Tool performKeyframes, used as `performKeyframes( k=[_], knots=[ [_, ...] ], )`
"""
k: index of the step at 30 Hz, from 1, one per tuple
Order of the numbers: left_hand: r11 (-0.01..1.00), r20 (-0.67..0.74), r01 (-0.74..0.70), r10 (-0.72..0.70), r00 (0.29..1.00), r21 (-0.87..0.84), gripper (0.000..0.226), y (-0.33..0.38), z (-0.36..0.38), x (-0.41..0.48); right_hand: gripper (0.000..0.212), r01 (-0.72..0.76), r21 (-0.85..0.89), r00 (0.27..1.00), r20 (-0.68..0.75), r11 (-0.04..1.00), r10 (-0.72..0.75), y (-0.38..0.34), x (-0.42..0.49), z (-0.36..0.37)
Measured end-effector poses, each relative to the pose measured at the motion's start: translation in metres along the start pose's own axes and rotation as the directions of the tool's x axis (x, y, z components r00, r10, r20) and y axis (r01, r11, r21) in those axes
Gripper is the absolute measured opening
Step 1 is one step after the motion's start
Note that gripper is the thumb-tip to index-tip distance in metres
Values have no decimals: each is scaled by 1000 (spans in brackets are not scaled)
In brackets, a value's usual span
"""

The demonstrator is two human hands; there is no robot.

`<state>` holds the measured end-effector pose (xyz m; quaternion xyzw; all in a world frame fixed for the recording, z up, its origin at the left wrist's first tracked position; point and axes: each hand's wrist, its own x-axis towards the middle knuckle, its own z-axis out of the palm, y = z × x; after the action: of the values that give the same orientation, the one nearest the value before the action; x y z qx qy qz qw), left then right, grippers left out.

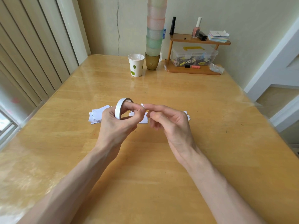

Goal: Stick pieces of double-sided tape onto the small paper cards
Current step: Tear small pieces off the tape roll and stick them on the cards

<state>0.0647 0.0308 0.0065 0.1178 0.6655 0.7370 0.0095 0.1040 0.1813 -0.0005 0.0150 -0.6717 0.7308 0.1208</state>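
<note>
Your left hand (116, 126) holds the tape roll (120, 109), your right hand (169, 125) pinches the tape end (143, 105); tear a short, clean piece.

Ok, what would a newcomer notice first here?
Centre table, the left hand grips a white ring-shaped roll of double-sided tape while the right hand pinches a small white tape piece beside it. Small white paper cards lie under the hands, and a tall stack of pastel plastic cups rises at the far edge.
</note>
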Motion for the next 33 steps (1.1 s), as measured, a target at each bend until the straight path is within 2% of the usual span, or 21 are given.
performKeyframes(
  k=[17,26,33],
  knots=[
    [999,46,-21,22,999,-25,13,-2,-2,1,20,-92,139,996,17,986,90,-1,1,-3],
    [997,55,-29,33,998,-71,20,-3,-3,1,14,-66,133,998,-3,989,67,0,1,-3],
    [997,37,-72,73,997,-9,27,0,-1,-2,7,-50,125,998,-23,991,53,-4,0,-1]
  ],
)
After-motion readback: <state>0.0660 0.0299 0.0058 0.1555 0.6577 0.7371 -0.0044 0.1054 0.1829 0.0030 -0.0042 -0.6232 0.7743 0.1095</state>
